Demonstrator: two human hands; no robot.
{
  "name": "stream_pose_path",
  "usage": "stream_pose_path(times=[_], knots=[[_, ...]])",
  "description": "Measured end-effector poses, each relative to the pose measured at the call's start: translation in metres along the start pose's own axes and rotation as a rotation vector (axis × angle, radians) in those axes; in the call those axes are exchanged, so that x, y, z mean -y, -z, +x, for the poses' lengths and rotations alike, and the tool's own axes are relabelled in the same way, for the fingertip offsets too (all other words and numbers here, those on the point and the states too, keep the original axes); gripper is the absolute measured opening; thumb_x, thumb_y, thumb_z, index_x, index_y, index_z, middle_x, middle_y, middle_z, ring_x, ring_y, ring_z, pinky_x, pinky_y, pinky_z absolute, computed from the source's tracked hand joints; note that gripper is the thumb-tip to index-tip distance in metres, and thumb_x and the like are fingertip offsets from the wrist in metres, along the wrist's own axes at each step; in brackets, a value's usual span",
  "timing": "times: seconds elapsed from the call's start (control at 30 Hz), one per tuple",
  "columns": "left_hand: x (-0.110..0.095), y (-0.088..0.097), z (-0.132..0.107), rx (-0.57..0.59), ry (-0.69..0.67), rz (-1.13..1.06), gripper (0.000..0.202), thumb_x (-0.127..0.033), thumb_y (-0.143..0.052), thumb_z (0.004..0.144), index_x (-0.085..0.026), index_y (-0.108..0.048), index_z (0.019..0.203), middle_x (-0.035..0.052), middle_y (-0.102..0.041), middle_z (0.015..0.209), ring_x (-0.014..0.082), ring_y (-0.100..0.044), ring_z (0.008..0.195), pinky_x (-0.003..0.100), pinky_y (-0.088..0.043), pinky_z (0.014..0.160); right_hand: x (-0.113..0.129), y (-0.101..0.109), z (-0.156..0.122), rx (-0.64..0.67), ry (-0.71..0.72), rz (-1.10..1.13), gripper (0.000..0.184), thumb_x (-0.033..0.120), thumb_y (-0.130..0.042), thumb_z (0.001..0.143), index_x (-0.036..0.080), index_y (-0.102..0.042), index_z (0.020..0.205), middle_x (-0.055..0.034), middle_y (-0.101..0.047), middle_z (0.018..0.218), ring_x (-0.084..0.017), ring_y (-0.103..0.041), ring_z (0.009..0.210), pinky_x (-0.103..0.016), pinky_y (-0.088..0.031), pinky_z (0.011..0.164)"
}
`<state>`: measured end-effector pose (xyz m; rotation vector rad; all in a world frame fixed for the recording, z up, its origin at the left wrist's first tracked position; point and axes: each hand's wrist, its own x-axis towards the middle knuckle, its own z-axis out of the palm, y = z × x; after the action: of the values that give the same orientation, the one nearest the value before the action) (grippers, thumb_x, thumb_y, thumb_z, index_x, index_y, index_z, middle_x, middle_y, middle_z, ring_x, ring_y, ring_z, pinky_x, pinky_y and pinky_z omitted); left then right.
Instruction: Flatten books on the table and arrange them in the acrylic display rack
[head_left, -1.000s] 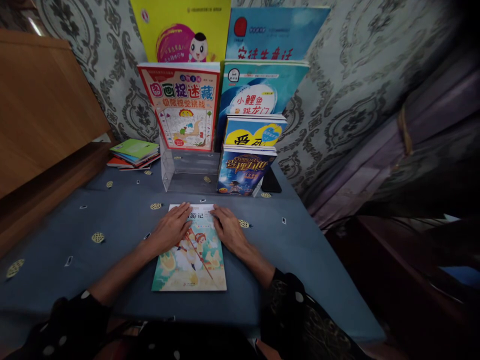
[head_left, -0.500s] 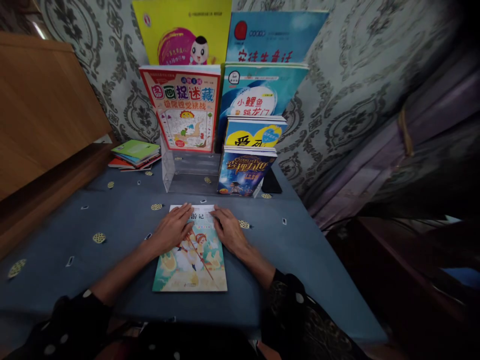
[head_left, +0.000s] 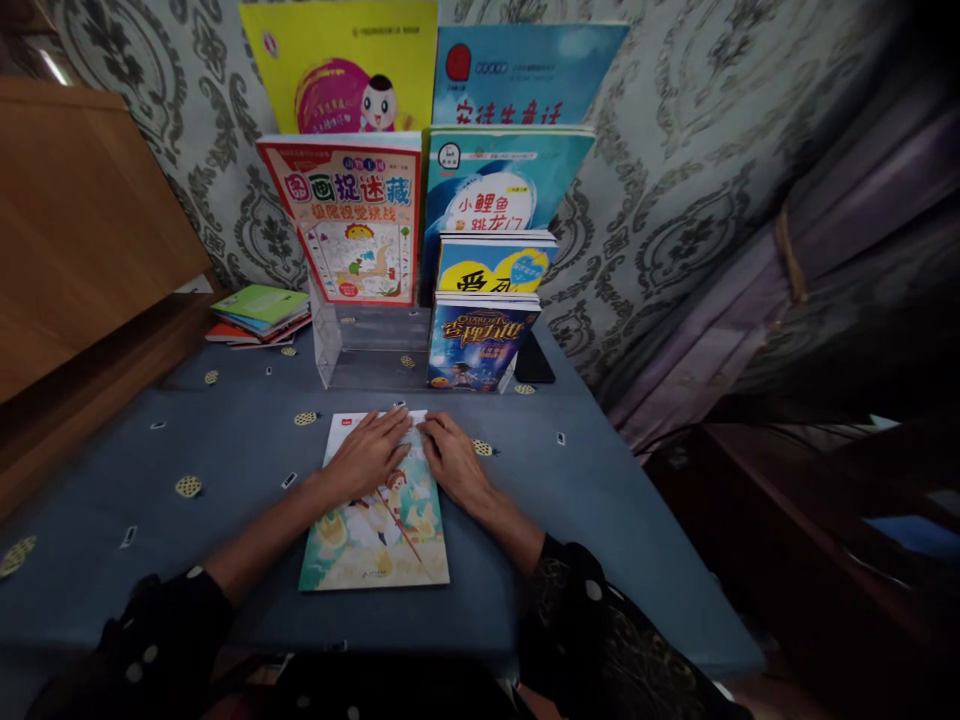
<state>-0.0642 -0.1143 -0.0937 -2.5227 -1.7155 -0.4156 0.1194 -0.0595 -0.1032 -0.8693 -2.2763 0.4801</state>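
Note:
A thin picture-covered book [head_left: 382, 560] lies closed and face up on the table in front of me, a cartoon figure with a staff on its cover. Across its upper part rests my left hand [head_left: 373, 453], fingers stretched out flat and hiding the title. My right hand [head_left: 454, 455] lies at the book's upper right edge, fingertips touching the corner and the fingers extended. Neither hand grips the book.
Behind the book stands a clear tiered rack [head_left: 367, 365] holding several upright books, including a red-bordered one [head_left: 352, 225] and a dark blue one [head_left: 480, 345]. A stack of books [head_left: 262, 310] lies left, near a wooden cabinet [head_left: 97, 200]. A dark flat object [head_left: 534, 360] lies right of the rack.
My left hand has slid to the right across the book's top, covering the title. My right hand stays at the corner. The whole view has shifted slightly.

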Motion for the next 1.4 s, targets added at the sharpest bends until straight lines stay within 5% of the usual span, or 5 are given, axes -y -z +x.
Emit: stream_pose_path(times=[0.43, 1.4], knots=[[0.001, -0.008, 0.028, 0.035, -0.077, -0.069, 0.047, -0.034, -0.032, 0.103, -0.013, -0.044, 0.144, 0.0141, -0.048, 0.15, 0.021, -0.042, 0.142, 0.043, -0.034, 0.116, -0.004, 0.003, 0.003, 0.015, -0.049, -0.083, 0.03, 0.01, -0.048, 0.092, 0.016, -0.068, 0.113, -0.0115, -0.07, 0.109, -0.024, -0.064, 0.103, -0.037, -0.052, 0.096], [0.001, -0.008, 0.028, 0.033, -0.074, -0.099, 0.049, -0.037, -0.031, 0.103, -0.014, -0.044, 0.145, 0.0127, -0.049, 0.15, 0.0215, -0.044, 0.14, 0.044, -0.034, 0.116, -0.006, 0.005, 0.002, 0.017, -0.033, -0.056, 0.032, 0.012, -0.048, 0.093, 0.02, -0.069, 0.115, -0.0111, -0.071, 0.111, -0.025, -0.065, 0.104, -0.039, -0.052, 0.095]])
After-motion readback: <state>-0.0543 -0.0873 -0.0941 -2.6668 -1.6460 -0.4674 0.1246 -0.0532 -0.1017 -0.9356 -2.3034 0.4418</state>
